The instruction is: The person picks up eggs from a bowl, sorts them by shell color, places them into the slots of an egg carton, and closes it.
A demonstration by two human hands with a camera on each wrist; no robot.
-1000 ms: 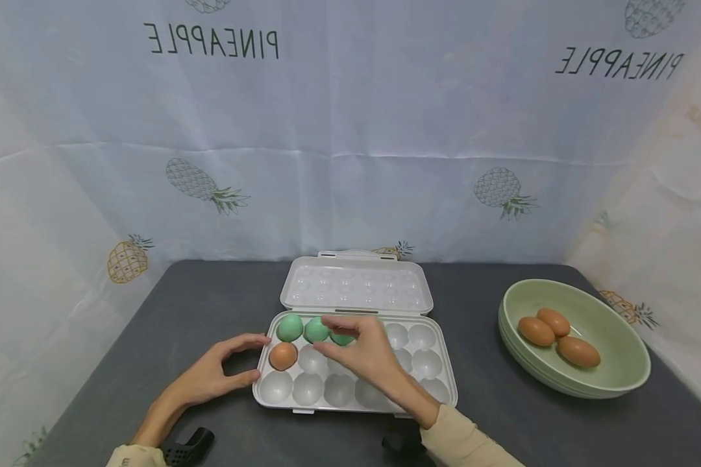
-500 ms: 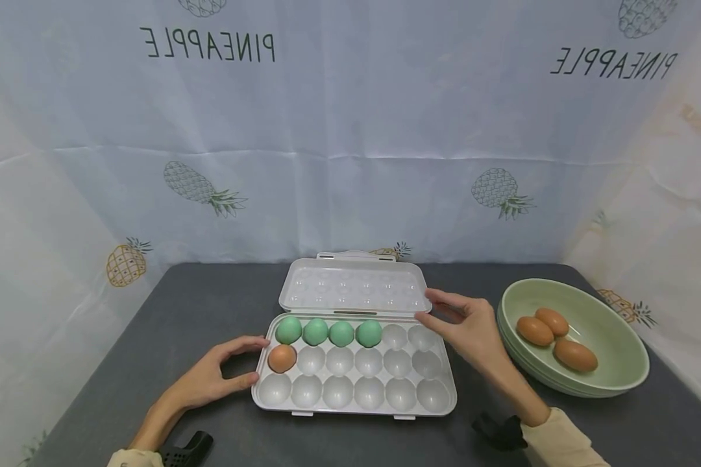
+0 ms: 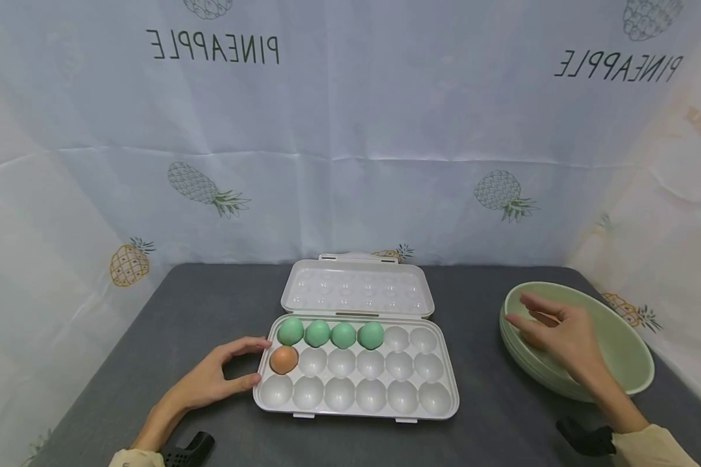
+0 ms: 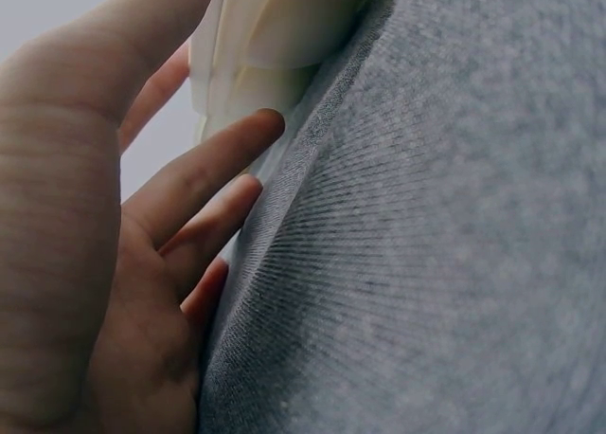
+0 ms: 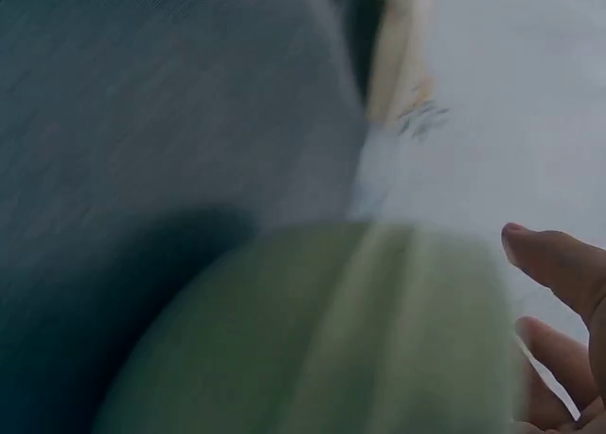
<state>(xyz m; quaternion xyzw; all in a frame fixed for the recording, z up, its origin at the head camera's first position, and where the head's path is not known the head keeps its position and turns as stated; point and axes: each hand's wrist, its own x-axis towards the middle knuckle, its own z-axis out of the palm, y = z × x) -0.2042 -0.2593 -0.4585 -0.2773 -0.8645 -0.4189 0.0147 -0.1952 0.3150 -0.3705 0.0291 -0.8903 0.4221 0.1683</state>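
A white egg tray (image 3: 384,383) lies with its lid raised behind it. Four green eggs fill the left part of its back row, the rightmost being a green egg (image 3: 370,335); one brown egg (image 3: 283,359) sits at the left of the middle row. My left hand (image 3: 213,376) touches the tray's left edge with thumb and fingertips, fingers relaxed. Over the green bowl (image 3: 625,344) is my right hand (image 3: 572,337), fingers apart and nothing seen between them; it hides most of what lies in the bowl. In the right wrist view the bowl (image 5: 284,339) is beside the fingers.
The tray's open lid (image 3: 357,285) lies toward the curtain (image 3: 356,130), which rises behind the dark table (image 3: 222,292). Black straps show at both wrists.
My right hand has moved right from above the tray to over the bowl, uncovering the row of green eggs. My left hand stays at the tray's edge.
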